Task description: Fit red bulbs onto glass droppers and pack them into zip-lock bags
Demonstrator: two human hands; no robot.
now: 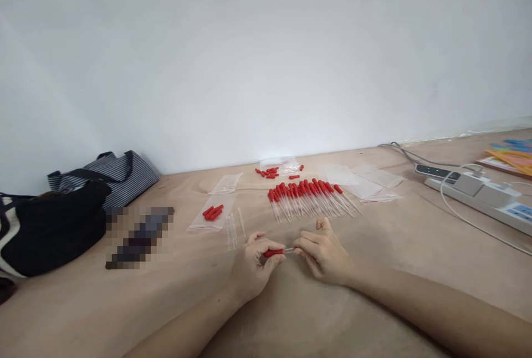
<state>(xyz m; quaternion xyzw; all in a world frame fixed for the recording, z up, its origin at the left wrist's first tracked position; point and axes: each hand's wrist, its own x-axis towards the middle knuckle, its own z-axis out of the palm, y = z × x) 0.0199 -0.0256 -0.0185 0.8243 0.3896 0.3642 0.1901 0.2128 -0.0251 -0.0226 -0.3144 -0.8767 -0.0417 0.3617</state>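
My left fingers (274,253) pinch a red bulb (273,253). My right fingers (296,250) clamp the clear tube (288,250) beside it.

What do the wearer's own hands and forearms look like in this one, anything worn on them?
The left hand and right hand are bare, with no gloves or visible rings. No sleeve, watch or bracelet shows on the left forearm or right forearm.

The left hand (257,262) grips a red rubber bulb (273,253) while the right hand (322,252) pinches a clear tube (289,250) beside it.
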